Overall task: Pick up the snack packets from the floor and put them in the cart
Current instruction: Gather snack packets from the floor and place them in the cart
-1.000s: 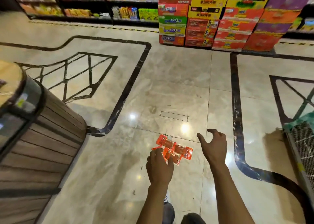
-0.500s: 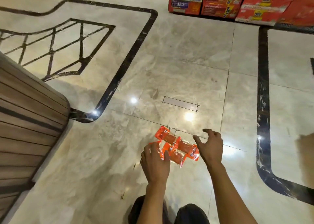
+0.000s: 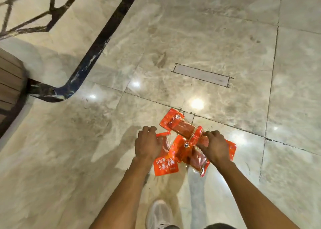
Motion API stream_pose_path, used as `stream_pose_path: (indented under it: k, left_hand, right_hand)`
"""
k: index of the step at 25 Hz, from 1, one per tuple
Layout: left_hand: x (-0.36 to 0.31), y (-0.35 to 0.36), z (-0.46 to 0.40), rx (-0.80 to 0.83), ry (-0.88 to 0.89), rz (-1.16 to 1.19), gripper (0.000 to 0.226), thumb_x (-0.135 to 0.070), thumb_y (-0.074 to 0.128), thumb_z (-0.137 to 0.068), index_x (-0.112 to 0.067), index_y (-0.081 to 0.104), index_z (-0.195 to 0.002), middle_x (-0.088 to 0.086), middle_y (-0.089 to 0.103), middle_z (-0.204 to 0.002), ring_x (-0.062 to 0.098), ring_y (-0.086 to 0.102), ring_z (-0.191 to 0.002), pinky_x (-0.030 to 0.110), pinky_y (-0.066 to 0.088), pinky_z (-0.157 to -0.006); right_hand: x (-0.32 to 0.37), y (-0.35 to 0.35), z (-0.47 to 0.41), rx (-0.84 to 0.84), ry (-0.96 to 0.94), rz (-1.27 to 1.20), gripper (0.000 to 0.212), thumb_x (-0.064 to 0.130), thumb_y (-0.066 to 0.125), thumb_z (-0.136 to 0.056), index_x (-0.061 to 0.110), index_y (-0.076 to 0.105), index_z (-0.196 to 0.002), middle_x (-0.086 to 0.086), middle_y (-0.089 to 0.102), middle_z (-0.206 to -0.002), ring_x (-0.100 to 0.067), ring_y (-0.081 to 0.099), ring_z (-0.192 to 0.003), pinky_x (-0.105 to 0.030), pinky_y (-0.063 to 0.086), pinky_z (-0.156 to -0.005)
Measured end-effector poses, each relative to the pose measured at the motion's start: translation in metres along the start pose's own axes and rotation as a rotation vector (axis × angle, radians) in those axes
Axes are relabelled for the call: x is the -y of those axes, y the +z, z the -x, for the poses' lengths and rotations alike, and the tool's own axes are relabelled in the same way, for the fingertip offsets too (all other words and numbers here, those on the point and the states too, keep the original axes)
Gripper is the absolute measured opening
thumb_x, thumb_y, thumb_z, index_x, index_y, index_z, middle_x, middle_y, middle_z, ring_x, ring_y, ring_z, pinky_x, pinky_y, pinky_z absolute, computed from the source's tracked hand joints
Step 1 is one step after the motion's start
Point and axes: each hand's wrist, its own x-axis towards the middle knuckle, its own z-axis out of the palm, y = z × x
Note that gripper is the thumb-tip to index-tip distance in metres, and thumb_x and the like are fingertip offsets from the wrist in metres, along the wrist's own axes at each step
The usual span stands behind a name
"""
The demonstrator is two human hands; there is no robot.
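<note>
1. Your snack packets [image 3: 184, 142] lie in an overlapping orange-red pile on the marble floor [image 3: 208, 37], straight ahead of your white shoe [image 3: 159, 215], just below a tile seam.
2. Your left hand [image 3: 147, 143] is palm-down over the pile's left edge, fingers curled downward at the tips; it covers part of one packet. Can't tell whether it grips or only touches.
3. Your right hand [image 3: 214, 147] is on the pile's right side, back of hand up, fingers bent and pinching the packets near the clear wrapper of the top one.
4. Both forearms reach fwd from the btm of the view, angling in toward the pile.
5. A wooden slatted unit [image 3: 10, 82] sits at the left edge, well apart from the packets.
</note>
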Motion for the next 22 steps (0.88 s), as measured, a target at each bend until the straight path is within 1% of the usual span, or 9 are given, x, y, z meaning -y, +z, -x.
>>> stream_pose_path:
  k: [2,5,8,10,12,14,17,20,22]
  left_hand:
    - [0.013,0.049,-0.009,0.053,-0.037,-0.008,0.048,-0.042,0.056,-0.095,-0.022,0.049,-0.138,0.009,0.05,-0.138,0.031,0.051,-0.125,0.045,0.053,-0.095]
    - [0.031,0.107,-0.007,0.134,-0.112,-0.016,0.062,-0.051,0.057,-0.092,-0.026,0.036,-0.145,0.012,0.048,-0.135,0.035,0.053,-0.121,0.048,0.052,-0.095]
    - [0.039,0.136,-0.001,0.04,-0.134,-0.045,0.07,-0.057,0.062,-0.087,-0.028,0.033,-0.144,0.012,0.051,-0.126,0.033,0.057,-0.112,0.045,0.053,-0.093]
    - [0.037,0.14,-0.004,-0.007,-0.203,0.077,0.076,-0.052,0.071,-0.084,-0.023,0.032,-0.143,0.012,0.051,-0.126,0.031,0.057,-0.114,0.042,0.053,-0.093]
    - [0.032,0.141,-0.009,0.016,-0.309,0.264,0.079,-0.039,0.08,-0.081,-0.012,0.034,-0.14,0.015,0.051,-0.13,0.032,0.054,-0.12,0.041,0.052,-0.093]
    - [0.026,0.143,-0.011,0.051,-0.352,0.373,0.074,-0.029,0.081,-0.082,-0.009,0.036,-0.136,0.016,0.054,-0.131,0.034,0.058,-0.119,0.041,0.052,-0.089]
    - [0.023,0.147,-0.012,0.07,-0.33,0.43,0.066,-0.025,0.075,-0.088,-0.013,0.037,-0.14,0.012,0.056,-0.131,0.032,0.062,-0.116,0.04,0.052,-0.087]
    - [0.022,0.139,-0.012,0.06,-0.29,0.445,0.056,-0.022,0.066,-0.094,-0.02,0.041,-0.144,0.007,0.062,-0.128,0.03,0.061,-0.117,0.04,0.049,-0.092]
    - [0.015,0.119,-0.01,0.026,-0.262,0.541,0.041,-0.019,0.064,-0.094,-0.02,0.049,-0.133,0.006,0.064,-0.123,0.029,0.063,-0.113,0.037,0.048,-0.086]
  right_hand:
    - [-0.002,0.033,-0.011,0.073,-0.053,0.101,0.062,0.056,0.072,-0.078,0.025,0.062,-0.131,-0.009,0.06,-0.126,-0.032,0.06,-0.112,-0.04,0.054,-0.09]
    - [-0.001,0.072,-0.019,0.187,-0.087,0.197,0.071,0.059,0.073,-0.078,0.028,0.049,-0.137,-0.005,0.053,-0.134,-0.03,0.059,-0.115,-0.042,0.055,-0.092]
    - [-0.004,0.095,-0.021,0.174,-0.1,0.249,0.083,0.06,0.078,-0.071,0.025,0.043,-0.138,-0.006,0.051,-0.133,-0.031,0.053,-0.119,-0.045,0.054,-0.092]
    - [-0.005,0.102,-0.025,0.176,-0.056,0.193,0.086,0.055,0.083,-0.068,0.021,0.042,-0.134,-0.01,0.052,-0.129,-0.033,0.057,-0.115,-0.045,0.054,-0.09]
    - [-0.004,0.104,-0.03,0.201,-0.009,0.127,0.087,0.054,0.087,-0.064,0.019,0.039,-0.129,-0.011,0.061,-0.119,-0.035,0.065,-0.103,-0.044,0.056,-0.083]
    - [-0.005,0.107,-0.032,0.225,0.029,0.122,0.082,0.056,0.086,-0.064,0.019,0.042,-0.123,-0.01,0.069,-0.109,-0.033,0.068,-0.097,-0.041,0.056,-0.081]
    - [-0.011,0.106,-0.033,0.237,0.071,0.036,0.063,0.051,0.084,-0.071,0.019,0.056,-0.118,-0.008,0.072,-0.111,-0.031,0.068,-0.102,-0.037,0.054,-0.083]
    - [-0.017,0.089,-0.034,0.156,0.105,-0.123,0.05,0.042,0.079,-0.081,0.016,0.06,-0.119,-0.009,0.073,-0.112,-0.031,0.068,-0.102,-0.036,0.052,-0.081]
    - [-0.016,0.063,-0.029,0.085,0.14,-0.168,0.05,0.045,0.078,-0.082,0.016,0.058,-0.119,-0.009,0.074,-0.11,-0.032,0.069,-0.099,-0.038,0.054,-0.081]
